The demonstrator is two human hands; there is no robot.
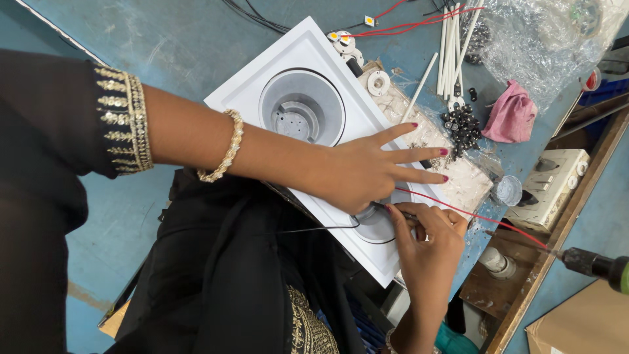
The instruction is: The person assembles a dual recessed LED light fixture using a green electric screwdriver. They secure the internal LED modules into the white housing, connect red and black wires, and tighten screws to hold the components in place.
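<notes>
- The left hand (363, 174) reaches across a white square twin-downlight housing (262, 98) on the blue bench (164, 39), fingers spread, palm pressing down at the rim of the nearer round recess (377, 226).
- The left grip is wide and holds nothing; the index and middle fingertips lie out over a white tray (458, 180) just beside the housing.
- The right hand (429, 239) comes from below, thumb and fingers pinched narrow on a thin red wire (498, 225) at the same recess.
- The far recess (301, 108) sits uncovered, grey inside.
- A heap of small black screws (462, 126) and a pink cloth (511, 115) lie beyond the tray.
- White tubes (451, 46) lean near the bench's far edge.
</notes>
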